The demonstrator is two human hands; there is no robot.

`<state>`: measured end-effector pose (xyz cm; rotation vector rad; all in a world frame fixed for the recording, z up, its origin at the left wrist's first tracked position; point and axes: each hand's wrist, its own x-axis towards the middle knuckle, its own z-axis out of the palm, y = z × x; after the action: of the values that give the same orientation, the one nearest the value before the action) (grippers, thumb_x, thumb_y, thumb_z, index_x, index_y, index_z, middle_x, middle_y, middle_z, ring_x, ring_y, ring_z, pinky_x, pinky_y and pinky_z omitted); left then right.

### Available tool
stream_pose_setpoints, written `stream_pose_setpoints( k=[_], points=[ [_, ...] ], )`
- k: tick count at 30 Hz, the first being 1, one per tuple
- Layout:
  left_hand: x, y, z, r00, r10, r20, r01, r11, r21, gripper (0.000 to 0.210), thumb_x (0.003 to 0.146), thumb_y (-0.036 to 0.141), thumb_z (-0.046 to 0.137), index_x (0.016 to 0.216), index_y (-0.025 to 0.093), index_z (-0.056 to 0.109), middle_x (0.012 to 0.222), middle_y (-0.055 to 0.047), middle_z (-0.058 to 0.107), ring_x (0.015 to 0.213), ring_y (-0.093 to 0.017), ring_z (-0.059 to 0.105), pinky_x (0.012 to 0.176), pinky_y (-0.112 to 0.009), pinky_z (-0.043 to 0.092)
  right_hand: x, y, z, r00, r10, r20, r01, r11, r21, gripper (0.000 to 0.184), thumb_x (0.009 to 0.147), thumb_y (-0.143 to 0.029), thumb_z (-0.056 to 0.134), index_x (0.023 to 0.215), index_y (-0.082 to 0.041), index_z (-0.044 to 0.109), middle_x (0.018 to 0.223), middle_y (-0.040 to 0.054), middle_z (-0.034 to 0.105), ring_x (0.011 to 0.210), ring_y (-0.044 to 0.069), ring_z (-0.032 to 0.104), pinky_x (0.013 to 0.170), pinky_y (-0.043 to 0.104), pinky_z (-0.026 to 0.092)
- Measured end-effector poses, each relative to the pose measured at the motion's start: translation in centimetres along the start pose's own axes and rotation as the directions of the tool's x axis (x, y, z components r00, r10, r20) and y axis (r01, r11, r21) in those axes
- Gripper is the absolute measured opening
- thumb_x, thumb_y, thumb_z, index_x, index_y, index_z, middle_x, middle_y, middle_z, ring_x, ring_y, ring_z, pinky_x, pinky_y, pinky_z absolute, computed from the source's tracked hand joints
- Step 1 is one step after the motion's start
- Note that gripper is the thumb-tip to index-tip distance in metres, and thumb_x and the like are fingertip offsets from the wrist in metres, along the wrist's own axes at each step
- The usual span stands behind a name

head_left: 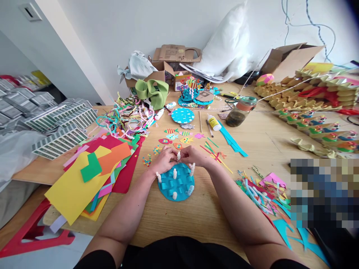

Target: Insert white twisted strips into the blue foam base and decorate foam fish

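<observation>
A round blue paper base (174, 186) with woven-looking raised strips lies on the table in front of me. Several small white knobbly posts (175, 173) stand on it, mostly around its rim. At the base's far edge, my left hand (165, 160) is closed, fingertips against one white post (178, 155). From the other side my right hand (195, 155) pinches at the same post with thumb and forefinger. The fingers partly cover the post's foot and the base's far rim. Just beyond the hands lie several colourful paper fish (186, 140).
Stacked coloured paper (75, 186) lies to the left, paper scraps (269, 194) to the right. Farther back are a glue bottle (214, 122), a spotted blue disc (183, 116), a jar of dark liquid (240, 112) and egg cartons (303, 87). A pixelated patch covers the right side.
</observation>
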<state>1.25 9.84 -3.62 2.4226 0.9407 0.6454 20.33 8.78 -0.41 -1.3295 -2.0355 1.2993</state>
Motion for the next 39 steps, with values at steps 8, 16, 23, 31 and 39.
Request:
stream_pose_setpoints(
  k=[8,16,23,31,39],
  points=[
    [0.12,0.27,-0.09,0.999,-0.047,0.016,0.047,0.999,0.001,0.007,0.072,0.017,0.067,0.073,0.021,0.072,0.093,-0.004,0.063,0.101,-0.023,0.047,0.092,-0.039,0.041,0.06,0.02,0.02,1.0,-0.019,-0.006,0.019,1.0,-0.025,0.009,0.065,-0.022,0.058,0.062,-0.013,0.06,0.051,-0.0041,0.053,0.049,0.008,0.045,0.046,0.02,0.029],
    [0.12,0.16,0.01,0.998,-0.064,-0.006,0.064,0.998,0.024,0.005,0.071,0.019,0.068,0.069,0.021,0.072,0.092,-0.004,0.064,0.1,-0.023,0.047,0.092,-0.038,0.04,0.0,-0.15,0.0,1.0,-0.011,-0.008,0.01,0.999,-0.048,0.008,0.065,-0.021,0.058,0.062,-0.013,0.06,0.05,-0.0036,0.054,0.049,0.008,0.045,0.046,0.02,0.028],
    [0.19,0.2,-0.23,0.996,-0.081,0.036,0.082,0.997,-0.002,0.007,0.07,0.022,0.07,0.076,0.022,0.073,0.094,-0.003,0.064,0.099,-0.023,0.05,0.09,-0.037,0.041,-0.04,-0.12,0.01,1.0,-0.005,-0.005,0.005,0.999,-0.041,0.007,0.065,-0.02,0.058,0.062,-0.013,0.059,0.05,-0.0038,0.053,0.049,0.008,0.046,0.046,0.019,0.03],
    [0.24,0.18,-0.1,0.996,-0.086,0.028,0.087,0.996,-0.027,0.007,0.071,0.02,0.069,0.078,0.02,0.072,0.095,-0.004,0.064,0.099,-0.023,0.05,0.09,-0.037,0.041,0.09,0.22,0.06,1.0,-0.017,-0.005,0.017,0.999,-0.03,0.007,0.064,-0.02,0.058,0.062,-0.014,0.059,0.05,-0.0042,0.052,0.048,0.008,0.045,0.045,0.019,0.029],
    [0.22,0.33,-0.15,0.995,-0.097,0.019,0.097,0.995,-0.006,0.004,0.07,0.021,0.069,0.073,0.02,0.072,0.092,-0.004,0.064,0.098,-0.023,0.049,0.089,-0.036,0.041,-0.1,-0.2,-0.04,1.0,0.002,0.002,-0.002,0.998,-0.065,0.008,0.065,-0.021,0.058,0.062,-0.013,0.06,0.049,-0.0051,0.052,0.048,0.007,0.045,0.046,0.019,0.028]
  ],
)
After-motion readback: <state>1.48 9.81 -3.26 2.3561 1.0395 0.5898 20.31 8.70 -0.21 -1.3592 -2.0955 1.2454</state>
